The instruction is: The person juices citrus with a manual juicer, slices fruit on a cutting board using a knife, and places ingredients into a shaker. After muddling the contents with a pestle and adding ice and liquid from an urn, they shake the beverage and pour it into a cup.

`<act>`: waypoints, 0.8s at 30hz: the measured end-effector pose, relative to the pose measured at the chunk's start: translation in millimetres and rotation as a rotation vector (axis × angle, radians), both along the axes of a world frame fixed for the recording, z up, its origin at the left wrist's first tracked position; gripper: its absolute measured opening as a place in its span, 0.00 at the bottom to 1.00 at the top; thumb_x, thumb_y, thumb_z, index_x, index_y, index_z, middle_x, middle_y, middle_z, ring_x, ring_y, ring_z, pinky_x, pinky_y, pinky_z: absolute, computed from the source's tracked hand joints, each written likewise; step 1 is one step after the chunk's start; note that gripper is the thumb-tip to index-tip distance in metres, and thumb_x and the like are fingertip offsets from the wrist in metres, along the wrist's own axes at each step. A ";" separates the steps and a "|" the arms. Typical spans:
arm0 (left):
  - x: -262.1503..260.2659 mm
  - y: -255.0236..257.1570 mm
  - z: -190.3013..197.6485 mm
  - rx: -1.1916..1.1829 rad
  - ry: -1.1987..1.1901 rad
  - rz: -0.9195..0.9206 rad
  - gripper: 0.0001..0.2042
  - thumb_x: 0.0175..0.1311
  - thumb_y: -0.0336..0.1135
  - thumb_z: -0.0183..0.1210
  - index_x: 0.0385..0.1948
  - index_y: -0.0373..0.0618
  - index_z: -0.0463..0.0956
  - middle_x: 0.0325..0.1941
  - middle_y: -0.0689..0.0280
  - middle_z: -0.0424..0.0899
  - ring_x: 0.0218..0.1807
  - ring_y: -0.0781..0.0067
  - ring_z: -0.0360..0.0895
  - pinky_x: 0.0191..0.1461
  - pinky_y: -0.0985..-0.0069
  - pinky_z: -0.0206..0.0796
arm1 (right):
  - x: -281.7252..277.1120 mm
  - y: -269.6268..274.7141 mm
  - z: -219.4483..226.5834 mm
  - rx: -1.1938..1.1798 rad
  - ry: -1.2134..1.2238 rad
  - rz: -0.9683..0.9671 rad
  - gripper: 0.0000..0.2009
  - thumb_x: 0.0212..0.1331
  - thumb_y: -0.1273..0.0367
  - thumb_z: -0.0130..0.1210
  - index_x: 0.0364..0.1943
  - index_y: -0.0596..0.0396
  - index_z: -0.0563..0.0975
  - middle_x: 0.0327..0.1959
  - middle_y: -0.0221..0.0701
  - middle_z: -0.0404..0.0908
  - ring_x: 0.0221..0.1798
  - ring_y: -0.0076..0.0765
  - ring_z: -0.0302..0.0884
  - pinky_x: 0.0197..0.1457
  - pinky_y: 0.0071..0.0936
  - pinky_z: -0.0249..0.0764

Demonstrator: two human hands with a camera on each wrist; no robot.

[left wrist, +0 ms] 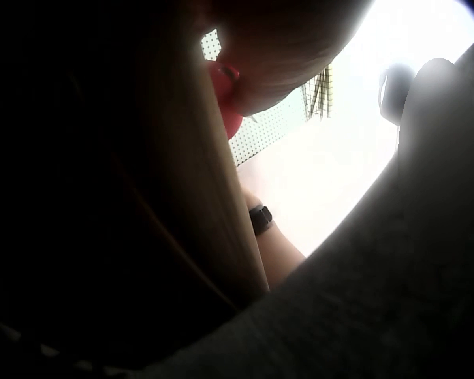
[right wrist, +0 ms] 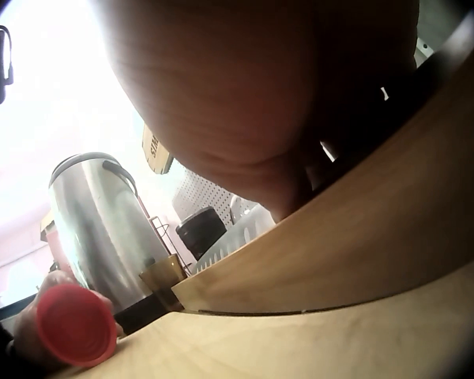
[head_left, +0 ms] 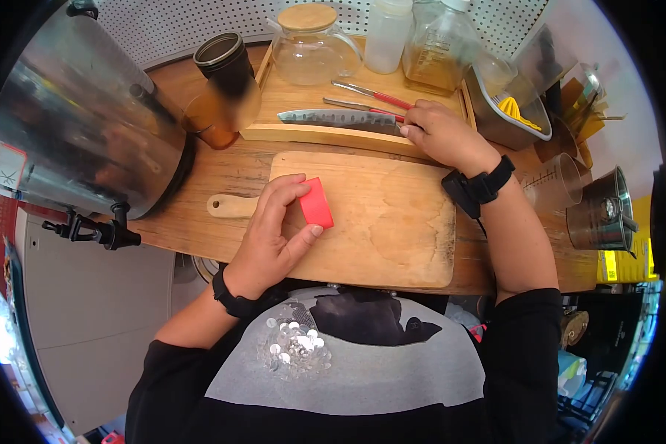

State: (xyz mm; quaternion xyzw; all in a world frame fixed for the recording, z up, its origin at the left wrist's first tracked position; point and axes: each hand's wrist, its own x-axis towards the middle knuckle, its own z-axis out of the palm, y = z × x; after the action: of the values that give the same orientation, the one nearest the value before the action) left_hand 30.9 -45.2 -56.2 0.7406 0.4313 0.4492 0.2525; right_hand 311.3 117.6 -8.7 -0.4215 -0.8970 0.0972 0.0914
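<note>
Red round piece [head_left: 316, 203] is pinched between the thumb and fingers of my left hand [head_left: 270, 237], over the left part of the cutting board [head_left: 377, 222]. Beyond the board, my right hand [head_left: 445, 132] grips the knife [head_left: 340, 118] at the wooden tray [head_left: 333, 135], its handle mostly hidden; my left wrist view is largely dark.

The board [head_left: 392, 222] is set before the tray [head_left: 311, 132] (knife [head_left: 337, 117] inside), between the hands [head_left: 274, 233].
</note>
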 end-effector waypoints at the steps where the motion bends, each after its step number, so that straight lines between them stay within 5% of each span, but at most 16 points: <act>1: 0.0 0.0 0.9 0.021 0.021 0.002 0.25 0.56 0.29 0.65 0.55 0.42 0.66 0.60 0.49 0.67 0.62 0.49 0.67 0.65 0.63 0.61 | 1.1 -1.1 -2.4 0.036 0.029 -0.002 0.11 0.64 0.64 0.51 0.37 0.59 0.77 0.37 0.42 0.77 0.45 0.51 0.73 0.50 0.40 0.70; 6: 1.0 1.5 1.2 0.042 0.063 0.008 0.26 0.54 0.28 0.67 0.55 0.42 0.66 0.60 0.49 0.68 0.62 0.49 0.68 0.64 0.63 0.62 | 4.1 -11.4 0.1 0.083 0.135 -0.060 0.12 0.67 0.64 0.49 0.37 0.61 0.74 0.37 0.43 0.76 0.43 0.55 0.72 0.47 0.41 0.70; 9: 0.0 -0.3 -0.2 0.027 0.064 0.031 0.27 0.53 0.28 0.67 0.55 0.42 0.66 0.59 0.49 0.68 0.61 0.49 0.68 0.64 0.63 0.62 | 8.7 -22.0 -2.4 0.219 0.221 -0.043 0.14 0.68 0.61 0.47 0.39 0.59 0.75 0.33 0.39 0.78 0.35 0.45 0.77 0.39 0.37 0.73; 11: 1.8 1.1 1.2 0.030 0.055 0.041 0.27 0.53 0.28 0.67 0.55 0.42 0.66 0.59 0.49 0.67 0.61 0.49 0.68 0.63 0.63 0.62 | 11.5 -54.7 13.9 -0.596 0.782 -0.326 0.15 0.71 0.58 0.45 0.42 0.55 0.74 0.29 0.31 0.76 0.27 0.29 0.77 0.30 0.27 0.72; 12: 2.0 0.6 1.1 0.025 0.059 0.043 0.27 0.53 0.28 0.67 0.55 0.42 0.66 0.59 0.49 0.67 0.61 0.49 0.68 0.63 0.63 0.62 | 11.4 -71.7 18.2 -0.796 0.855 -0.340 0.15 0.72 0.55 0.44 0.47 0.51 0.72 0.27 0.25 0.73 0.23 0.17 0.72 0.26 0.18 0.69; 13: 2.3 0.6 1.1 0.035 0.064 0.047 0.27 0.53 0.29 0.68 0.55 0.42 0.66 0.59 0.49 0.67 0.60 0.49 0.68 0.63 0.64 0.63 | 9.2 -85.6 24.6 -0.962 0.853 -0.414 0.15 0.70 0.56 0.48 0.51 0.50 0.71 0.26 0.25 0.73 0.23 0.18 0.71 0.26 0.19 0.70; 18: 3.9 -1.6 2.0 0.043 0.100 0.071 0.28 0.51 0.30 0.70 0.54 0.42 0.66 0.59 0.50 0.67 0.59 0.49 0.68 0.62 0.64 0.64 | -3.7 -143.9 11.8 -1.191 0.805 -0.363 0.16 0.66 0.61 0.55 0.50 0.57 0.71 0.24 0.25 0.72 0.22 0.18 0.69 0.26 0.20 0.69; 24: 5.2 -3.1 4.6 0.113 0.189 0.110 0.29 0.47 0.30 0.72 0.52 0.43 0.67 0.57 0.50 0.68 0.58 0.49 0.69 0.59 0.63 0.65 | -3.6 -152.8 13.3 -1.079 0.594 -0.224 0.16 0.69 0.62 0.51 0.46 0.64 0.76 0.24 0.31 0.73 0.24 0.23 0.71 0.28 0.24 0.69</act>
State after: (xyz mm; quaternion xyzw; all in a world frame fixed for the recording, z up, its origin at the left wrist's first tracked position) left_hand 36.1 -48.2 -51.7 0.7679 0.4670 0.4143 0.1437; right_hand 307.7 -35.2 4.6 -0.4544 -0.6082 0.6395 0.1208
